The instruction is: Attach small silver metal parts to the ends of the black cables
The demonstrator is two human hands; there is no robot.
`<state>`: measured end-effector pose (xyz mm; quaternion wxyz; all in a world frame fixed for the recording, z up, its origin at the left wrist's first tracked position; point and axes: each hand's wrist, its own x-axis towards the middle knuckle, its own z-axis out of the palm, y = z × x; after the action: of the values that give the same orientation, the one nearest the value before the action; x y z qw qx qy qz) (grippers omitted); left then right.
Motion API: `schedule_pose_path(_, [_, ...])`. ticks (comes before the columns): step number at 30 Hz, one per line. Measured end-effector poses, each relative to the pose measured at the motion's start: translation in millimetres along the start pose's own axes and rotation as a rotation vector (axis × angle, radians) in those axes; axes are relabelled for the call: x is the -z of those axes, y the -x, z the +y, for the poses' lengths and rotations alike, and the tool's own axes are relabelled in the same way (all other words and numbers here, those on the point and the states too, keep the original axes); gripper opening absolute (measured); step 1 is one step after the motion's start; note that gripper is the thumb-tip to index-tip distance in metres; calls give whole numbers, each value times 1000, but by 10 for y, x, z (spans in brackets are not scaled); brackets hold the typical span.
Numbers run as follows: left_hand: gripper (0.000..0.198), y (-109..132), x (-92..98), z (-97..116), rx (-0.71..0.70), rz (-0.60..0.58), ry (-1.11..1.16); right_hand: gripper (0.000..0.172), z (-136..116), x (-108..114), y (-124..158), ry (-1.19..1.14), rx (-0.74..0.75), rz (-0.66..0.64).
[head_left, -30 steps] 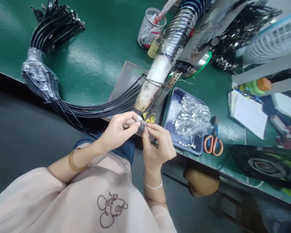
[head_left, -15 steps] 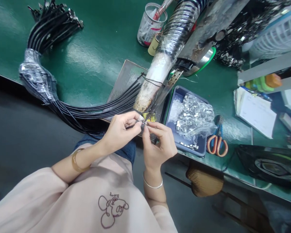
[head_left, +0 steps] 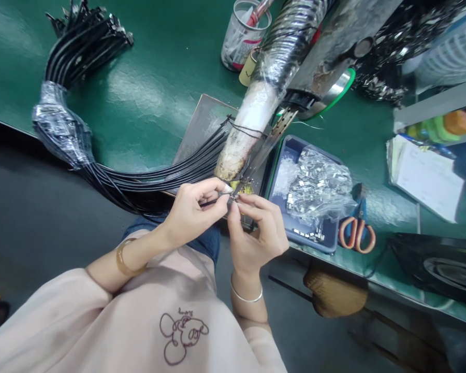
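Observation:
My left hand (head_left: 196, 212) pinches the end of a black cable. Thumb and fingertip of my right hand (head_left: 256, 228) close on a small metal connector (head_left: 234, 198) at that cable's end, and the fingertips of both hands nearly meet. The thin metal tip of a soldering iron (head_left: 262, 150) reaches down to the connector. Left of it stands a wrapped tube (head_left: 252, 111) with a scorched lower end. A bundle of black cables (head_left: 151, 178) runs in from the left, its ends over a grey plate (head_left: 202, 122).
A blue tray (head_left: 274, 171) holds bagged metal connectors (head_left: 318, 181). Orange-handled scissors (head_left: 357, 233) lie beside it. Farther off are a clear cup (head_left: 243, 39), a notepad (head_left: 427, 176) and a black fan-like device (head_left: 438, 267). A wooden stool (head_left: 334, 292) stands below the green table (head_left: 151, 98).
Objects on the right appear shifted slightly rightward as the view moves. Both hands keep their grip at the connector, with hardly any movement.

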<state>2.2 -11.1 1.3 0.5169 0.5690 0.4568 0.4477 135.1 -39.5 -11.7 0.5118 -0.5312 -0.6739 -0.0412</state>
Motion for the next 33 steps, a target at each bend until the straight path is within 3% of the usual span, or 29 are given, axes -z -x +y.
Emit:
schedule_pose_path(10, [10,1,24,-8,108,-38,116,15,45,63,41,-21,29,-66])
schedule_pose_path(14, [10,17,33,3,146,-107,171,15,-27,222,22,-134,-113,-143])
schedule_pose_path(15, [11,29,41,7,160,-131,192,13,-49,280,15,-173,-140,-111])
schedule_pose_path(17, [13,63,65,18,176,-170,209,6,-62,404,-7,-210,-110,91])
schedule_pose_path(19, [9,104,103,32,137,-218,170,8,-2,519,-48,-126,-41,312])
schedule_pose_path(20, [7,123,125,41,89,-270,140,10,64,568,-76,-46,-37,345])
schedule_pose_path(21, [9,140,147,51,28,-344,112,10,152,607,-108,54,-79,295])
schedule_pose_path(24, [20,169,194,76,-131,-640,57,16,499,660,-221,289,-143,-122])
schedule_pose_path(27, [21,175,185,77,-120,-828,14,19,805,622,-340,410,-213,-346])
schedule_pose_path(31, [11,161,132,18,154,-817,188,18,943,540,-449,461,-301,-491])
schedule_pose_path(33, [18,134,119,-24,305,-768,328,20,923,530,-463,461,-297,-513])
